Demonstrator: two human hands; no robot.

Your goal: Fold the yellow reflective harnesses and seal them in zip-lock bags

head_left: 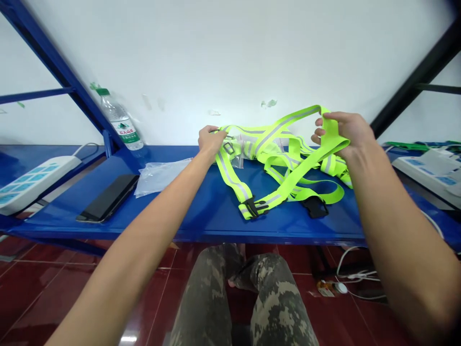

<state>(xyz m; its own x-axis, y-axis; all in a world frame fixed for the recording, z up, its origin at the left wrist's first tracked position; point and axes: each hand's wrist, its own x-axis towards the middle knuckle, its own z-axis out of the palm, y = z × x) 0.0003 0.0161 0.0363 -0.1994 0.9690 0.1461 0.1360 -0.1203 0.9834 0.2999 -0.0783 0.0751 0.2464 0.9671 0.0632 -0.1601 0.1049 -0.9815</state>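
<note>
The straps [306,170] lie at two o'clock from the bench's [212,218] middle, partly spread, the rest tangled — left hand [209,140] pinching one part, right hand [355,130] gripping a raised loop — with prong clip [252,207] and socket [316,207] unjoined.

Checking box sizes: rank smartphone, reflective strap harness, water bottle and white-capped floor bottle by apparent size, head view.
1. Reflective strap harness
2. Smartphone and water bottle: too alike to rank
3. White-capped floor bottle
</note>
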